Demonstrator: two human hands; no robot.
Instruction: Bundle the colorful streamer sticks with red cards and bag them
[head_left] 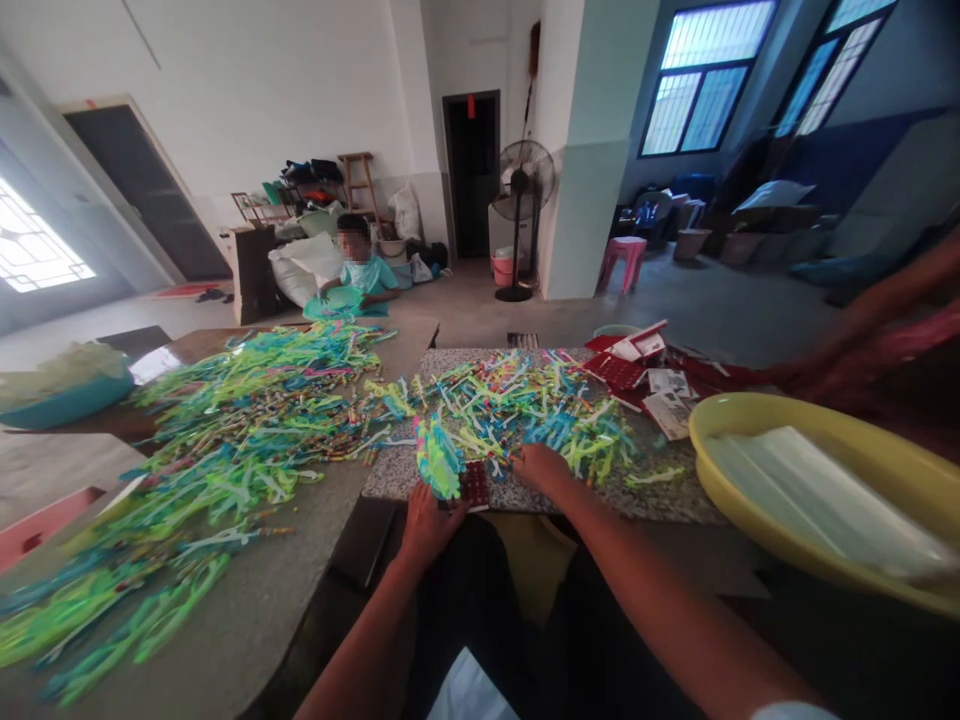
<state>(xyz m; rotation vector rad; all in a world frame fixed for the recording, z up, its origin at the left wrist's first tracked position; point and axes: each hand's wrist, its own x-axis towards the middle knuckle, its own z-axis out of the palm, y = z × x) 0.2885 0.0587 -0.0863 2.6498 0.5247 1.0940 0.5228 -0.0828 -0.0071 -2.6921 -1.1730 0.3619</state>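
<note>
My left hand is closed around the lower end of an upright bundle of neon yellow, blue and pink cords. Just right of the bundle, a dark red card with rows of small marks touches or lies close to my left fingers; whether they grip it too, I cannot tell. My right hand is closed, fingers curled down at the near edge of a loose pile of colourful cords. What its fingertips hold, if anything, is hidden. The pile lies on a speckled stone tabletop.
A larger cord heap covers the table on the left. Dark red cards lie at the back right, beside a yellow basin holding clear plastic sheets. Across the table sits a person with a green basin. Another person's arm shows at right.
</note>
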